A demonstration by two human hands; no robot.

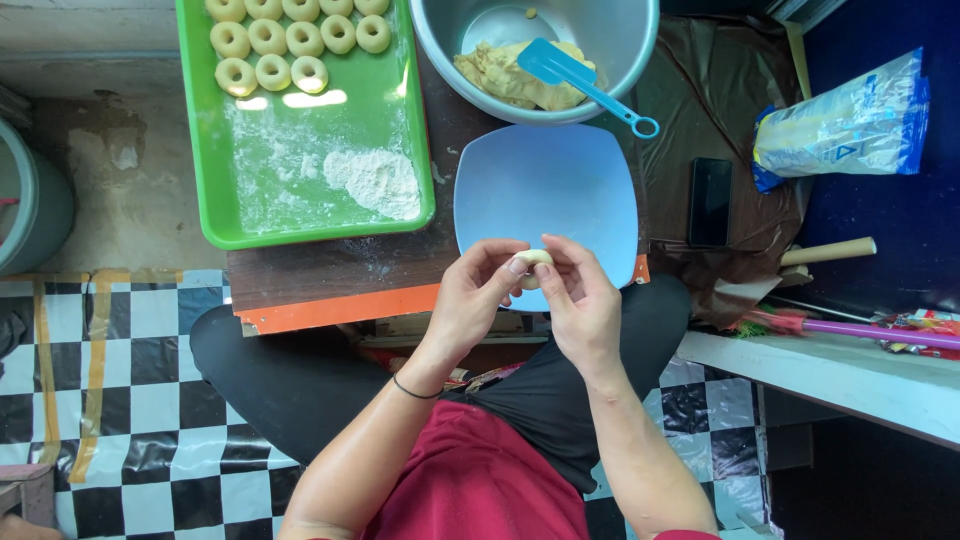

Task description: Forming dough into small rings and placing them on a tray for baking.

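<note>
My left hand (472,298) and my right hand (580,300) meet over the near edge of a light blue square plate (545,185). Both pinch a small pale piece of dough (533,262) between their fingertips. Beyond the plate stands a metal bowl (620,35) holding a lump of yellow dough (505,78) and a blue spatula (575,78). To the left a green tray (215,180) carries several ring-shaped dough pieces (272,70) and a heap of flour (378,180).
A low wooden board with an orange edge (330,305) carries the tray and plate. A black phone (710,202) and a flour bag (845,125) lie to the right, with a wooden handle (825,252). Checkered floor (140,400) spreads below; a grey bucket (35,205) stands left.
</note>
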